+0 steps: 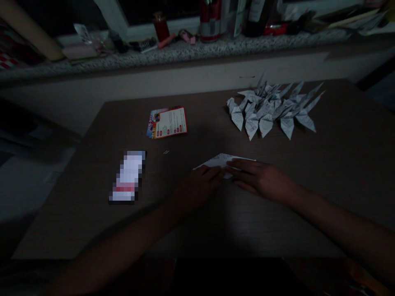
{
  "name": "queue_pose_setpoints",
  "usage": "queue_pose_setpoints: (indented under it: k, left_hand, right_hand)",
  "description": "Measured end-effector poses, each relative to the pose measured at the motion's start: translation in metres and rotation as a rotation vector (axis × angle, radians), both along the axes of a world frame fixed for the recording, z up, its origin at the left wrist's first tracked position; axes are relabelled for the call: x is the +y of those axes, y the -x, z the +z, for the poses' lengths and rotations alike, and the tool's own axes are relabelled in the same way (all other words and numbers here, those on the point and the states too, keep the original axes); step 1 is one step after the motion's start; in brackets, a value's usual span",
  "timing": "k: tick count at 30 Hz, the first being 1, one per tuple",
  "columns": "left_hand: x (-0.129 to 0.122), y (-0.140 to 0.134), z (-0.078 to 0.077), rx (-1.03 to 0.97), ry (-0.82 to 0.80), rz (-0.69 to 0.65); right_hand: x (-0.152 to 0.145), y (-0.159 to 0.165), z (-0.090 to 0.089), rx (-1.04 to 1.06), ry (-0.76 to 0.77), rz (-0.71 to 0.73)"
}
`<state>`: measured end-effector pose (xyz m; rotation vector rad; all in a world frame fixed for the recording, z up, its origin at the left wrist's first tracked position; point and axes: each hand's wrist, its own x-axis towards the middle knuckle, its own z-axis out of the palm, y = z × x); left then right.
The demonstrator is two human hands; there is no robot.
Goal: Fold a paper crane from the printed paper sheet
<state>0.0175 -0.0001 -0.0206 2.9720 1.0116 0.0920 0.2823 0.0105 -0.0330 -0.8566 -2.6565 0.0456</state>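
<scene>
A folded sheet of printed paper [217, 160] lies on the table in front of me, pointed at its left and right ends. My left hand [202, 183] is over its lower left part, fingers bent together and their tips pressed on it near the middle. From the right, my right hand [263, 177] reaches across the sheet with its fingers stretched out and slightly apart, laid on the paper. The fingertips of both hands almost meet. Beyond them, at the back right, several folded paper cranes [268, 111] of the same printed paper stand crowded together.
A phone [128, 176] with a lit, blurred screen lies at the left of the brown table [191, 222]. Behind it rest some printed cards [170, 122] and tiny white scraps [166, 152]. A stone windowsill [182, 51] holds cans, bottles and small clutter. The room is dim.
</scene>
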Motion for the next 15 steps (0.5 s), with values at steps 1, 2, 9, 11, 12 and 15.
queue_pose_setpoints:
  k: [1, 2, 9, 11, 12, 15]
  left_hand:
    - [0.0, 0.0, -0.001, 0.002, 0.0, -0.003]
    - [0.0, 0.001, -0.001, 0.003, 0.002, -0.004]
    - [0.001, 0.009, -0.006, -0.064, 0.035, 0.018]
    - [0.001, 0.016, -0.003, -0.069, 0.037, 0.031]
    - [0.001, 0.02, -0.002, -0.071, 0.02, 0.041]
    - [0.0, 0.029, 0.004, -0.043, -0.009, 0.062]
  right_hand:
    - [0.0, 0.0, 0.0, -0.01, -0.001, -0.004]
    - [-0.001, 0.0, 0.0, -0.019, 0.0, -0.01]
    - [-0.001, -0.002, -0.002, -0.027, 0.039, -0.026]
    - [-0.001, -0.003, -0.002, -0.016, 0.056, -0.026]
    - [-0.001, -0.003, -0.003, -0.005, 0.062, -0.024]
    - [-0.001, -0.003, -0.004, 0.021, 0.076, -0.02]
